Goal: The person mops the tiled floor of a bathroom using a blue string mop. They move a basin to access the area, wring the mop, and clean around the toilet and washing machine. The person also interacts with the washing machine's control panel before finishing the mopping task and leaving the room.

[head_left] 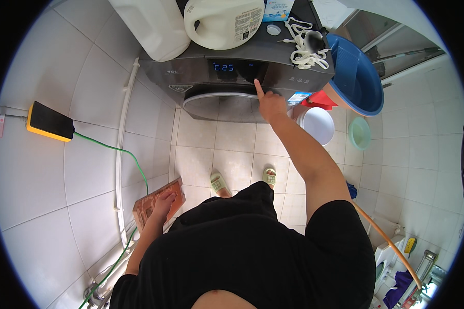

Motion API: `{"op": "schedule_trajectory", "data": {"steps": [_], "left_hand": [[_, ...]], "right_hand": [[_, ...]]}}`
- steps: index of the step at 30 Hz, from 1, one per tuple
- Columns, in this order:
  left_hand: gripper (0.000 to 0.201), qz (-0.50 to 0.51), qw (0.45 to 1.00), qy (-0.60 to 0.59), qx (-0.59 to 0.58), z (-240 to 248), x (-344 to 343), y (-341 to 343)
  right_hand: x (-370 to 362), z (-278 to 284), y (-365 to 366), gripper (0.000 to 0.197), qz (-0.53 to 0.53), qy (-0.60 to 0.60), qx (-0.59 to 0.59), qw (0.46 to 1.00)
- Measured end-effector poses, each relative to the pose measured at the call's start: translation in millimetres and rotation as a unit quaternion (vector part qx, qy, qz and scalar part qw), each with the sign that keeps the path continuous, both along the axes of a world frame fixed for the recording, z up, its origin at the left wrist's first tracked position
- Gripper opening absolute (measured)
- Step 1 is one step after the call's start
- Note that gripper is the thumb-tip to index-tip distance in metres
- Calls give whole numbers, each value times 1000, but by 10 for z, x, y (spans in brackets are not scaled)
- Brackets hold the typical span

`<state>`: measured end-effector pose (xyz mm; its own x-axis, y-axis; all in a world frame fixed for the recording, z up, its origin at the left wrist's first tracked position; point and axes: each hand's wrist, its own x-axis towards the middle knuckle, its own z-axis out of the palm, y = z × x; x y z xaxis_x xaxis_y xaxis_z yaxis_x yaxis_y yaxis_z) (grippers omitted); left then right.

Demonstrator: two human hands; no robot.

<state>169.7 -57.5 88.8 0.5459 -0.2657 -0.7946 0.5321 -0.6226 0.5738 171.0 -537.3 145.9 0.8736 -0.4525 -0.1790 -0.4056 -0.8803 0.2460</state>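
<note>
On the washing machine's (193,76) front, the control panel (237,69) is best tapped by the empty right hand's (272,106) outstretched index finger. Whether the reddish-brown box (145,207) is gripped by the left hand (163,203) cannot be told. The top's right front corner is cluttered by white cord (308,57), the left by a white bottle (157,31).

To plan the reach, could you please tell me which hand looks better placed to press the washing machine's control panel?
The right hand, I'd judge: its extended index finger is at the control panel, while the left hand is low on the left, well away from it, by a reddish-brown object.
</note>
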Motion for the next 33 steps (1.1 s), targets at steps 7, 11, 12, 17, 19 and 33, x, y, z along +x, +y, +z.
{"op": "schedule_trajectory", "data": {"steps": [7,11,12,17,19,33], "left_hand": [[26,-6,1000,-5,-14,-24,25,-13],[25,-5,1000,-10,-11,-25,31,-27],[24,-5,1000,-11,-14,-31,29,-25],[23,-1,1000,-15,-21,-21,2,-33],[23,-3,1000,-16,-20,-36,-3,-20],[23,-8,999,-22,-29,-2,-48,-22]], "right_hand": [[-5,-7,-4,79,7,-3,-6,1000],[6,-16,-3,79,7,-7,-4,1000],[6,-21,-3,79,7,-8,-6,1000],[3,-9,17,78,5,-7,-10,1000],[-5,-27,14,76,8,-22,-6,1000],[-128,73,28,73,52,-60,-14,997]]}}
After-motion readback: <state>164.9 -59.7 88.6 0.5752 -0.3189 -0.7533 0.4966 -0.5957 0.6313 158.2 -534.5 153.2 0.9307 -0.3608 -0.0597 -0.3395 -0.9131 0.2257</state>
